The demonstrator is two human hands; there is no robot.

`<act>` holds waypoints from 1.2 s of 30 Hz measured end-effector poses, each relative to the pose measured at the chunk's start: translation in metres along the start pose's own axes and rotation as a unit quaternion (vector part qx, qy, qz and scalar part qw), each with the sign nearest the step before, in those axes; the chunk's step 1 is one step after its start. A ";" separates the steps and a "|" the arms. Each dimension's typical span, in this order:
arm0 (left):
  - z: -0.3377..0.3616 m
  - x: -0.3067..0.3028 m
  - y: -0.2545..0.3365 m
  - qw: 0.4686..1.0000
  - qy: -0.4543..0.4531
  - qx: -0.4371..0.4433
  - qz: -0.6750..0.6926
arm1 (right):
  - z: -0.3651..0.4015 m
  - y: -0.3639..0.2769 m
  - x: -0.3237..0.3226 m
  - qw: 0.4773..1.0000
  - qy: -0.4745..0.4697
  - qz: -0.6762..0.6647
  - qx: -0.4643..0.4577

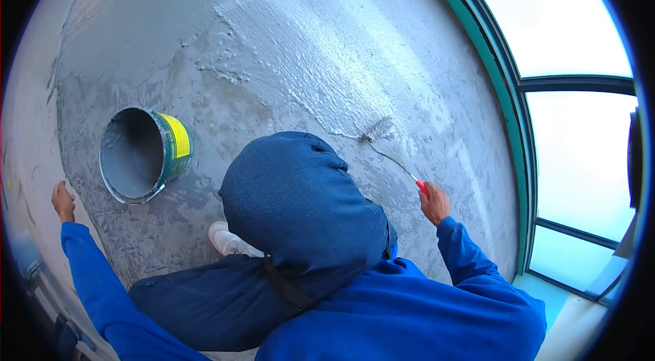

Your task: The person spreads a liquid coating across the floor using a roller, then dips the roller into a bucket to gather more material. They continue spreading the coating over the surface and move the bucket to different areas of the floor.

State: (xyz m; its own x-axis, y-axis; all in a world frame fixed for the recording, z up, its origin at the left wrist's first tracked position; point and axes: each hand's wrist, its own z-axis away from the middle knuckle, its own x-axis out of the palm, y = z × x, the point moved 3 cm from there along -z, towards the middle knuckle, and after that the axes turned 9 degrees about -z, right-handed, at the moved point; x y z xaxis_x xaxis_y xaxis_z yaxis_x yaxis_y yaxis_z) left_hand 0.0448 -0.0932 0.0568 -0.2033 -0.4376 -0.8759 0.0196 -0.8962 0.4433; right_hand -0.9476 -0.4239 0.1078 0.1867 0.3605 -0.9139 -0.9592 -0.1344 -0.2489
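Note:
My right hand (435, 203) is closed around the red handle of a paint roller (392, 158). A thin bent metal rod runs from the handle to the roller's grey, coated head, which rests on the floor at the edge of a wet, shiny grey coating (334, 68). My left hand (63, 202) is held out at the far left with its fingers loosely bent and nothing visible in it. Closest to it stands a green bucket (179, 146) with a yellow label; grey coating covers its inside. Its wire handle hangs down at the front.
A green-framed window (508, 98) runs along the right side. The floor (170, 238) near me is dull and streaked grey. My bent knee (293, 190) and white shoe (230, 239) are in the middle. A pale strip (27, 129) borders the floor at the left.

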 end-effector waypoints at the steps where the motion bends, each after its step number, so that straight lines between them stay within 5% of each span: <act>1: 0.000 -0.001 -0.002 1.000 -0.002 -0.002 0.004 | 0.009 0.000 0.003 1.000 0.008 -0.012 0.000; 11: 0.011 0.002 -0.004 1.000 -0.001 0.016 0.018 | -0.094 -0.118 0.038 0.994 0.016 -0.030 -0.100; 23: 0.023 0.039 0.000 0.999 0.009 0.043 0.023 | -0.290 -0.368 0.042 0.961 0.048 0.062 -0.266; 31: -0.004 0.077 -0.037 0.998 0.016 0.056 -0.009 | -0.431 -0.556 0.012 0.952 0.008 0.175 -0.250; 36: 0.012 0.076 -0.020 1.000 -0.001 0.023 0.001 | -0.430 -0.618 0.016 0.956 0.007 0.180 -0.232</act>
State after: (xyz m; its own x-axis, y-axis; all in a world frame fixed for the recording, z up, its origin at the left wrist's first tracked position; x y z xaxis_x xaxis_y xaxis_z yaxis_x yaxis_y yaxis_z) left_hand 0.0170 -0.1075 -0.0167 -0.2059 -0.4384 -0.8749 -0.0251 -0.8914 0.4526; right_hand -0.2606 -0.7323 0.1090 -0.1320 0.2024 -0.9704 -0.7651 -0.6432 -0.0300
